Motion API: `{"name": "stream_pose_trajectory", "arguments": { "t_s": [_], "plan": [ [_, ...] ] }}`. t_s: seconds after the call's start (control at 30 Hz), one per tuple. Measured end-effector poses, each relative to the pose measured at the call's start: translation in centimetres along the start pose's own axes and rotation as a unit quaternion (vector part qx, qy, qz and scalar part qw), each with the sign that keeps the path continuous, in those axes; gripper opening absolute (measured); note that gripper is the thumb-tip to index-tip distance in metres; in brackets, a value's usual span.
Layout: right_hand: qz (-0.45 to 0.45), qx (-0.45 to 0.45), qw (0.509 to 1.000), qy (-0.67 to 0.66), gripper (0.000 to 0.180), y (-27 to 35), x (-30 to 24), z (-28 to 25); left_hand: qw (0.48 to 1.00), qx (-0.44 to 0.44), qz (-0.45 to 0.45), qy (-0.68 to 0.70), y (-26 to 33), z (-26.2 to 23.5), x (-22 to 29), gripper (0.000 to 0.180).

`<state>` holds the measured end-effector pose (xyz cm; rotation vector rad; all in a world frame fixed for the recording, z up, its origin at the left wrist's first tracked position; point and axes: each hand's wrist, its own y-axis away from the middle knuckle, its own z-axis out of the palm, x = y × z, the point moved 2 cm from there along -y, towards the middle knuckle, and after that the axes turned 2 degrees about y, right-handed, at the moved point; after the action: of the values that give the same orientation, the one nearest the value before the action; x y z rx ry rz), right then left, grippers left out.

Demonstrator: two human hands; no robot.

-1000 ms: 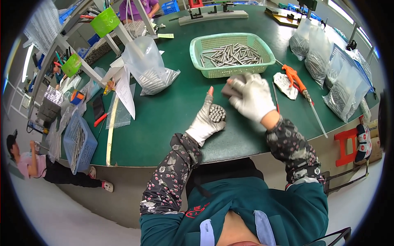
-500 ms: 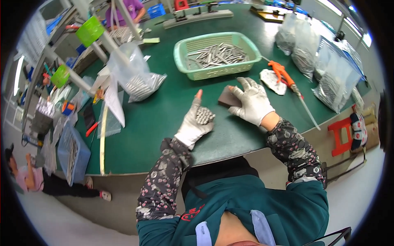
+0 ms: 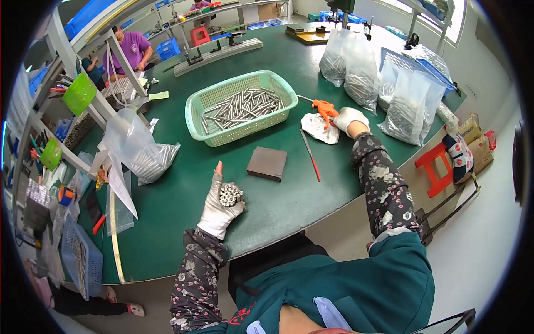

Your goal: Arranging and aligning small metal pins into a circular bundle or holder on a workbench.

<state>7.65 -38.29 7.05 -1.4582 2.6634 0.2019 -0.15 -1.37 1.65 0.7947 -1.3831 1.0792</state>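
My left hand (image 3: 216,210), in a white glove with its thumb tip bare, is closed around a bundle of short metal pins (image 3: 231,195), their ends facing up. To the right, my gloved right hand (image 3: 350,120) is closed on the nozzle side of an orange air blow gun (image 3: 324,109). That gun lies over a crumpled white cloth (image 3: 318,131). A flat brown block (image 3: 267,163) rests on the table between my hands. Beside the cloth lies a slim tool with a red handle (image 3: 315,167). Loose metal pins (image 3: 245,108) fill the bottom of a pale green basket (image 3: 201,135).
Bags of metal pins (image 3: 409,114) stand at the right, with another pin bag (image 3: 146,153) at the left. A metal rail fixture (image 3: 217,57) lies at the back. A red stool (image 3: 435,170) is beyond the right edge. A person in purple (image 3: 133,50) sits far left.
My right hand has left the brown block and moved right to the air blow gun. The left hand still holds the pin bundle. The whole view has shifted.
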Motion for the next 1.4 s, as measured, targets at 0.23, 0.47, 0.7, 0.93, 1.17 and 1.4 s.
{"name": "stream_pose_trajectory", "arguments": {
  "t_s": [0.23,0.47,0.7,0.93,1.17,1.4],
  "plan": [
    [0.084,-0.028,0.981,-0.171,0.041,-3.6,2.3,-1.2,1.000,-0.004,0.013,-0.013,0.0,0.1,0.2,0.101],
    [-0.138,-0.105,0.780,-0.601,0.027,4.6,4.0,-5.2,1.000,-0.009,0.001,0.019,0.1,0.3,0.6,0.101],
    [-0.128,-0.394,0.776,-0.476,0.038,19.1,1.5,-4.0,1.000,0.018,0.017,-0.013,0.0,-0.2,-0.1,0.097],
    [-0.463,-0.486,0.708,-0.219,0.052,25.4,3.5,0.7,0.997,-0.009,0.045,-0.067,-0.3,0.3,0.3,0.097],
    [-0.324,-0.699,0.634,-0.064,0.043,25.0,6.1,1.6,0.994,-0.010,0.046,-0.097,-0.3,0.3,0.4,0.095],
    [-0.299,-0.511,0.771,-0.234,0.036,22.1,4.3,-3.4,0.998,-0.020,0.032,-0.041,-0.1,0.0,-0.1,0.095]
  ]
}}
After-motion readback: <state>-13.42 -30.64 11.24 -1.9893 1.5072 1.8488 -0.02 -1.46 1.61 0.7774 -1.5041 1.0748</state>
